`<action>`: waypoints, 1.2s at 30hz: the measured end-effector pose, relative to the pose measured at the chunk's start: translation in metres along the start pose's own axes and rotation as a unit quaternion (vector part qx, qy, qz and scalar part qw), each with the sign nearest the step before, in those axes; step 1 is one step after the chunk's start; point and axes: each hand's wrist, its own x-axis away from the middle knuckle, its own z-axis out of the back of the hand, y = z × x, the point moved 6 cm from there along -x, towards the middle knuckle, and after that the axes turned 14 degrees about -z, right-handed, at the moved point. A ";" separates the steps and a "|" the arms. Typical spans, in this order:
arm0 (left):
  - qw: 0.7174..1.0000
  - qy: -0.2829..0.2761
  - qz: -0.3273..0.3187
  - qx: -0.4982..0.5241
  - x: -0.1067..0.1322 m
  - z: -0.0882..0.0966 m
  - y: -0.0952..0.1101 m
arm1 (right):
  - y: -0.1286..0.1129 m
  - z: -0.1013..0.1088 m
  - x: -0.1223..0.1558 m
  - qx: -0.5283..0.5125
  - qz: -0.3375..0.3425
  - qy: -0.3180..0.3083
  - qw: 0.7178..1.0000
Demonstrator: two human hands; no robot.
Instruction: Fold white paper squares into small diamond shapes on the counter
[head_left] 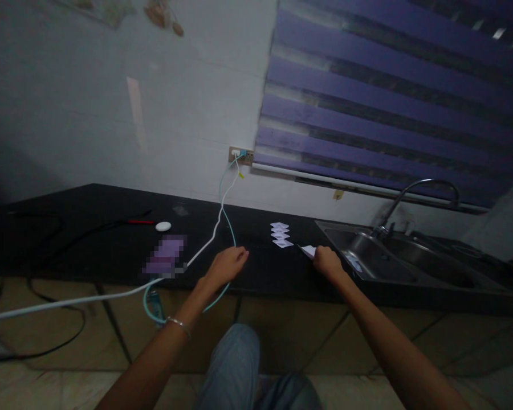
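Observation:
My right hand rests at the front edge of a black countertop and pinches a small white folded paper. A short row of similar white folded papers lies just beyond it on the counter. My left hand hovers over the counter's edge with its fingers curled loosely; whether anything is in them is hidden. It is close to a white cable and a teal cable that run across the counter.
Both cables go up to a wall socket. A steel sink with a curved tap sits to the right. A small white round object, dark cables and a blurred purple patch lie to the left. Purple blinds hang above.

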 end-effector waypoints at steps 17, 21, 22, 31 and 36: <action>0.932 0.074 0.201 -0.294 0.021 0.050 -0.058 | 0.012 0.024 0.024 -0.106 -0.048 0.132 0.984; 0.929 0.076 0.187 -0.309 0.019 0.048 -0.068 | 0.005 0.030 0.040 -0.143 -0.037 0.169 0.975; 0.929 0.075 0.185 -0.310 0.018 0.047 -0.070 | 0.003 0.031 0.044 -0.158 -0.031 0.176 0.971; 0.953 0.087 0.127 -0.261 0.004 0.041 -0.051 | -0.039 0.010 0.058 -0.501 0.009 0.135 0.855; 0.989 0.143 0.041 -0.023 -0.019 0.015 -0.035 | -0.073 -0.034 0.048 -0.668 0.002 -0.019 0.744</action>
